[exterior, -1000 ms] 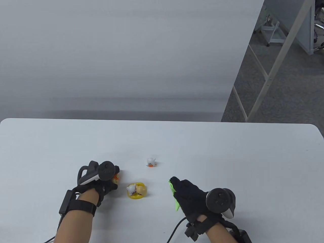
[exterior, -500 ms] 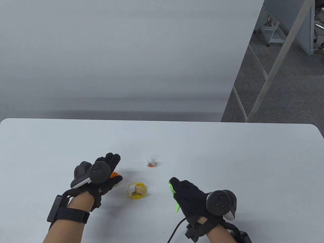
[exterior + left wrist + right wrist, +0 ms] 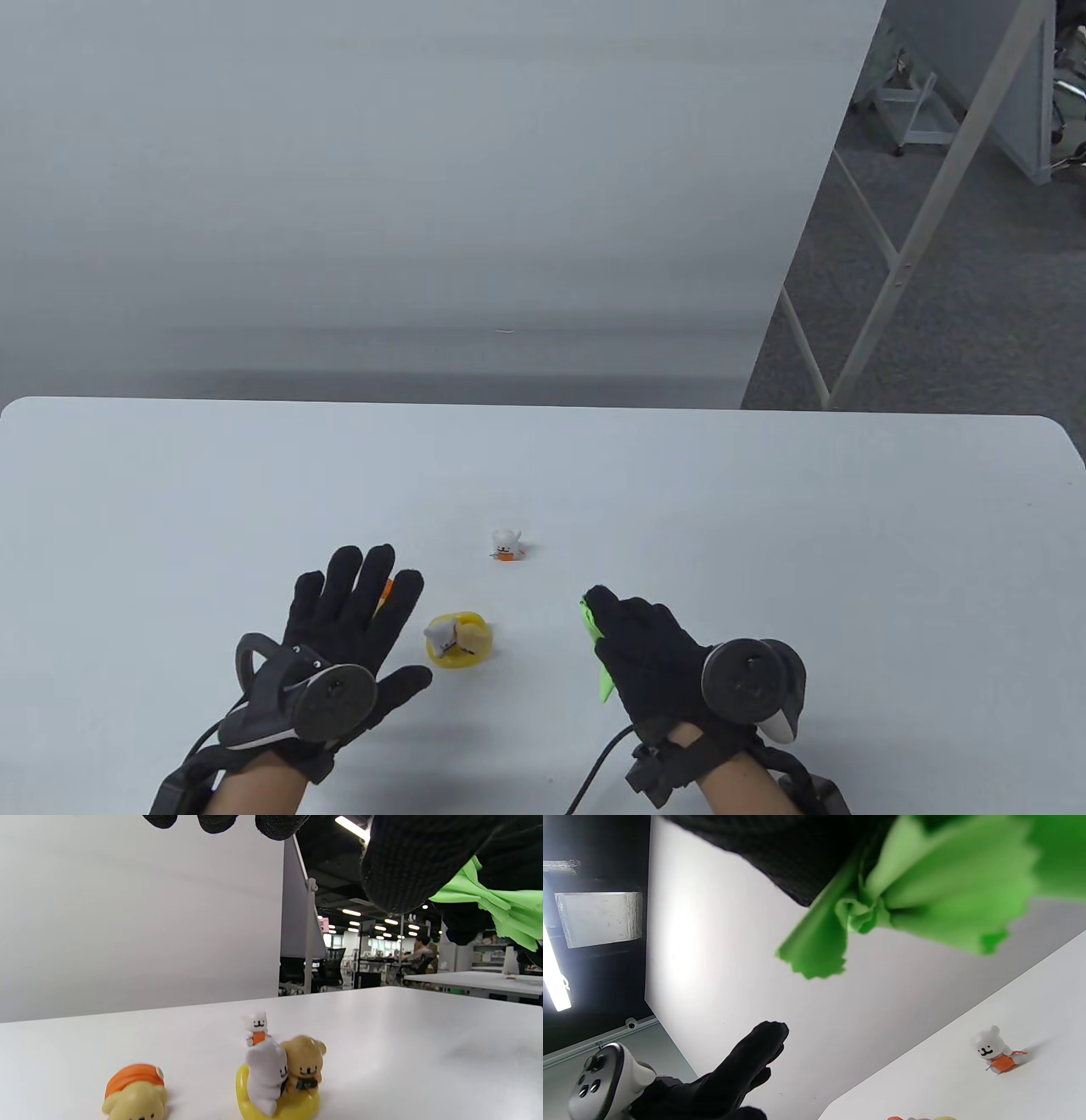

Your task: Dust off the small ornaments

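On my table view, the left hand (image 3: 339, 628) hovers flat over the white tabletop (image 3: 764, 509), fingers spread wide and holding nothing. Just past its fingertips I can make out a sliver of the orange-capped dog ornament (image 3: 386, 589); the left wrist view shows it lying on the tabletop, cream face toward the camera, apart from the glove.

To its right sits the yellow ornament (image 3: 458, 641), a white figure and a tan figure leaning together on a yellow base. It stands between my two hands and touches neither. Farther back, near the middle of the tabletop, the small white bear ornament (image 3: 506, 544) in its orange outfit stands upright, well apart from both hands.

The right hand (image 3: 649, 654) has its grip closed on the green cloth (image 3: 601, 658). From above only a strip of cloth peeks out along the hand's left side. The right wrist view shows the cloth bunched and hanging from the fingers, its zigzag edge clear of the tabletop.
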A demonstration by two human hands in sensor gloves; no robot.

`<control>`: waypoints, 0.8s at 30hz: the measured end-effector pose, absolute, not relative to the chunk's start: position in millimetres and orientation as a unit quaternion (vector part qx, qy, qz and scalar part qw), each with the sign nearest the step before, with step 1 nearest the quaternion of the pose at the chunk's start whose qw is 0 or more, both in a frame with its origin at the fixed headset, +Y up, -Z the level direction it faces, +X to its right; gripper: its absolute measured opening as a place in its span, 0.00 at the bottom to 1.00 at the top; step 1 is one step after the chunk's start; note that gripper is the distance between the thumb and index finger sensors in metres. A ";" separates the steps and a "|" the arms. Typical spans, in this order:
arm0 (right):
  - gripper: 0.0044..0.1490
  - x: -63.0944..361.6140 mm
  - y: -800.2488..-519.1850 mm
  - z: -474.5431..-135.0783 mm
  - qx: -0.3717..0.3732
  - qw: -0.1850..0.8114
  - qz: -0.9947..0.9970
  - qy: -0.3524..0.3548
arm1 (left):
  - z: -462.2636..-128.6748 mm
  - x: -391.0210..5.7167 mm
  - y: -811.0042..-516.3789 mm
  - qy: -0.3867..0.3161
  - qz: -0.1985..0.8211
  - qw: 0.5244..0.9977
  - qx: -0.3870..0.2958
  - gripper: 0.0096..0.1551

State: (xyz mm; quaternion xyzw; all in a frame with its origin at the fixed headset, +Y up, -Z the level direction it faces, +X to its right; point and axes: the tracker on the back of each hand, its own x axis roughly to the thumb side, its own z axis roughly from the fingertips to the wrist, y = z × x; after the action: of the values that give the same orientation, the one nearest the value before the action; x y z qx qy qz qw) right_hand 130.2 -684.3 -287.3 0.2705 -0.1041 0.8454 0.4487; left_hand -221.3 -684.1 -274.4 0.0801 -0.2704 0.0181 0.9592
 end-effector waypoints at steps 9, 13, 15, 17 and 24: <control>0.29 132.2 -702.6 -291.0 0.243 0.420 0.870 -0.085 | -284.6 -219.0 -715.3 -0.285 0.024 0.958 0.022 0.62; 0.29 130.4 -693.2 -291.8 0.232 0.398 0.882 -0.104 | -286.3 -217.4 -722.0 -0.290 0.024 0.957 0.006 0.62; 0.29 132.7 -685.6 -294.6 0.221 0.386 0.888 -0.118 | -286.5 -217.0 -722.8 -0.290 0.029 0.956 0.005 0.62; 0.29 138.5 -676.5 -301.2 0.206 0.367 0.899 -0.126 | -286.5 -216.1 -723.6 -0.290 0.030 0.957 0.002 0.62; 0.29 180.6 -652.7 -346.7 0.134 0.237 0.955 -0.117 | -286.0 -214.8 -725.4 -0.287 0.026 0.958 -0.007 0.61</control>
State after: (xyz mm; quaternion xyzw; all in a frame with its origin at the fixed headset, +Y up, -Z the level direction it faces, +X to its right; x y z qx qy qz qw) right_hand 180.6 -652.7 -346.7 0.1341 -0.1170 0.9549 0.2375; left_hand -214.8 -725.4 -286.0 -0.0074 -0.2871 0.0263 0.9575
